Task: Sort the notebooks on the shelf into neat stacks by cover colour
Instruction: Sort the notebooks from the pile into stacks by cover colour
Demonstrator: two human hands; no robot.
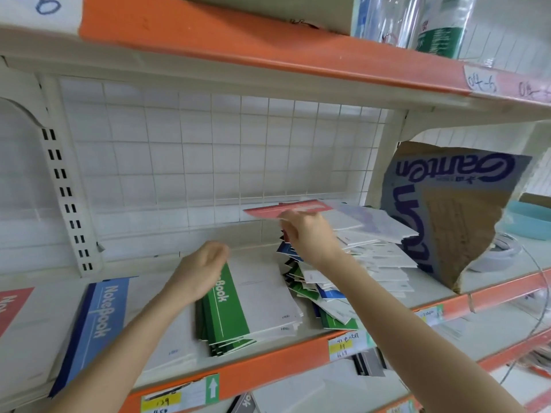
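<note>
- Sorting is judged to be partway done: a green stack, a blue stack and the corner of a red stack are laid out along the shelf, while a mixed pile of askew notebooks is left to the right.
- A red notebook is pinched at its near edge by the right hand, fingers curled on it. It is held roughly level at the very top of the mixed pile; whether it is clear of the cover beneath cannot be told.
- The left hand is held over the far end of the green stack, fingers loosely apart and nothing gripped. It is blurred, so contact with the cover cannot be told.
- The mixed pile is fanned and ragged toward the shelf front. If the red notebook is dragged rather than lifted clear, the covers beneath could be pulled along and spilled over the orange lip.
- The red stack lies at the far left, well apart from the right hand. A long carry across the green and blue stacks is called for, and with only one edge pinched the notebook could droop, slip or clip those stacks out of line.
- The green stack is already stepped at its near edge and could be knocked further askew if brushed by the left hand.
</note>
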